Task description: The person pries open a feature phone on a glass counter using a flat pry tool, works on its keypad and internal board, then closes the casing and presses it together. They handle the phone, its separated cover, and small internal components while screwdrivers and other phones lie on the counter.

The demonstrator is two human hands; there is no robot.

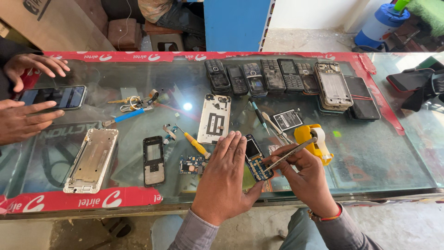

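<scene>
- The left hand lies flat with fingers close together, palm down, pressing on the near edge of an opened phone board that rests on the glass counter near the front middle.
- The right hand is curled, pinching a pair of metal tweezers whose thin tips point at the board's blue keypad side.
- The board shows a small dark screen above a blue panel dotted with gold contacts.
- Just right of the tweezers sits a yellow tape dispenser holding a pale roll.
- A white flat phone back plate lies beyond the left hand; a yellow-handled screwdriver lies beside it.
- A small bare circuit board and a black keypad frame lie left of the left hand.
- A silver metal phone chassis lies further left, long and rectangular.
- A row of dark keypad phones lines the far edge, ending in stacked bare phone frames.
- A black battery with a white label lies near a blue-tipped screwdriver.
- A bunch of keys and a blue-handled tool lie to the left.
- Red printed tape with white markings borders the glass.
- Another person's hands rest by a smartphone at far left.
</scene>
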